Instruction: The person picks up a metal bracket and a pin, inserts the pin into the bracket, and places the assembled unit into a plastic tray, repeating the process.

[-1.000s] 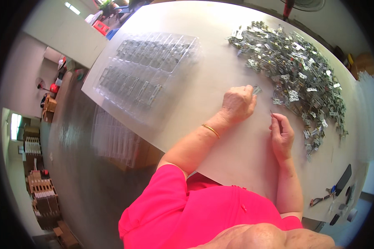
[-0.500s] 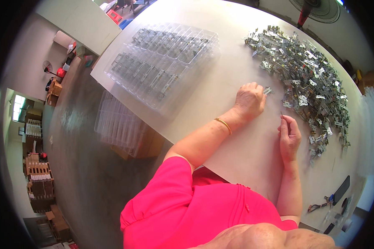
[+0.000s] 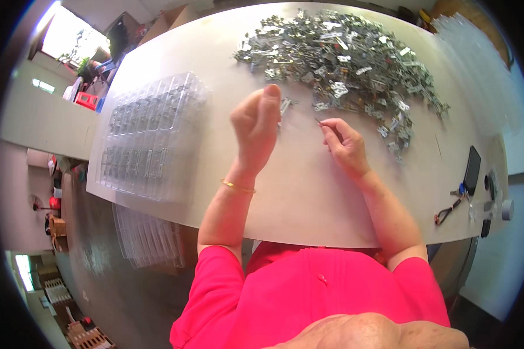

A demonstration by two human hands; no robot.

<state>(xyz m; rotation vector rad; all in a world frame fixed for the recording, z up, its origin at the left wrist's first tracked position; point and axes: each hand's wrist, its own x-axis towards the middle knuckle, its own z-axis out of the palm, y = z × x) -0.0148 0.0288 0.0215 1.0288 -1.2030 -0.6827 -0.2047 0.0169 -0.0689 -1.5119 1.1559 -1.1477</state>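
Observation:
My left hand [image 3: 255,129] is closed, thumb uppermost, above the table in front of the pile. Right beside its fingers is a small flat silver metal part with holes [image 3: 286,106]; I cannot tell whether the fingers grip it or it lies on the table. To the right, my right hand [image 3: 344,145] is closed in a pinch. A thin, dark, pointed piece [image 3: 318,121] sticks out from its thumb and forefinger, and the rest of it is hidden. Beyond both hands spreads a large heap of similar metal parts [image 3: 337,64].
Clear plastic compartment trays [image 3: 151,136] filled with metal parts stand at the table's left. More clear trays [image 3: 148,235] are stacked below the edge. On the right lie a black phone [image 3: 472,170], keys on a cord [image 3: 451,208] and a thin rod [image 3: 438,146]. Clear plastic sheeting [image 3: 477,70] stands behind.
The whole view has turned, so the table and heap appear shifted left. My left hand has turned thumb up. My right hand still pinches the thin piece.

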